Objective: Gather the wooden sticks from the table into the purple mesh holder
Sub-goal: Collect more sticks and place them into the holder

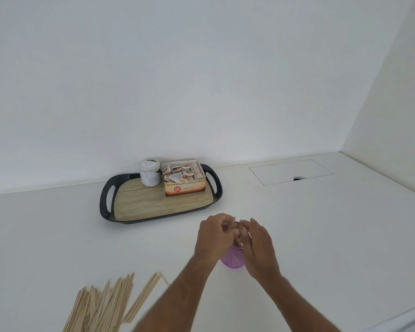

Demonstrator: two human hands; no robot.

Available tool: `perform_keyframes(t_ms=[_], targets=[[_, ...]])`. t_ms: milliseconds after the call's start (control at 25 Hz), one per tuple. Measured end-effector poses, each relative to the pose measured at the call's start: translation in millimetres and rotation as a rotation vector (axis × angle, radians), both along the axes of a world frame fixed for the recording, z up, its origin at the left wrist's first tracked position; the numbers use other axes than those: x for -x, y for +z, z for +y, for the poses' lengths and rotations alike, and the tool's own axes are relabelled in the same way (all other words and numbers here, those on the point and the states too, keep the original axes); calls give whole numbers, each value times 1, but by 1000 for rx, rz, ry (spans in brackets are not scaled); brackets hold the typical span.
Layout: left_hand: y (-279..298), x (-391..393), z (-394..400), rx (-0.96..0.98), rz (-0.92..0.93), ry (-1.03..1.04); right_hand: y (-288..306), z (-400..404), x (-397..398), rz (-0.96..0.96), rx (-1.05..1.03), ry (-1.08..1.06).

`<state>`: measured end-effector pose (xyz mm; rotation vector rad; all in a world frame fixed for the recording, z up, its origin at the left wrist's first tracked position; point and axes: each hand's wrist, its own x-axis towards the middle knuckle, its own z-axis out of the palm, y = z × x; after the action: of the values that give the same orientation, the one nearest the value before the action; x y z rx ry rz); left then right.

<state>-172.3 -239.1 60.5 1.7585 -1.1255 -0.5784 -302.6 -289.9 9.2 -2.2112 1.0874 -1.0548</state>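
Observation:
The purple mesh holder (233, 259) stands on the white table, mostly hidden between my two hands. My left hand (213, 236) has its fingers curled round a few wooden sticks (237, 240) that stand in the holder's mouth. My right hand (259, 245) is on the holder's right side with its fingertips at the sticks' tops; its fingers look loosely bent. A large loose pile of wooden sticks (101, 305) lies on the table at the lower left.
A black tray (106, 200) with a wood-look floor sits behind the holder, carrying a white-lidded jar (150, 173) and an open tea box (183, 179). A flush rectangular hatch (290, 171) is at the back right. White walls close off the back and right.

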Motion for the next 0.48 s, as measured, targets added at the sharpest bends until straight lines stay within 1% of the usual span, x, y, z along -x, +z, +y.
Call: perform_keyframes(t_ms=[120,240,360,480], targets=[[7,-8,6,74,-18,46,1,1,-2,-45,-14,-54],[11,-22,14,128,1,95,7,1,-6,-45,23,-29],[10,-44,28,108,-11,140,12,4,-11,-16,143,-24],[1,-74,50,-8,-43,172,15,14,-18,-42,344,-34]])
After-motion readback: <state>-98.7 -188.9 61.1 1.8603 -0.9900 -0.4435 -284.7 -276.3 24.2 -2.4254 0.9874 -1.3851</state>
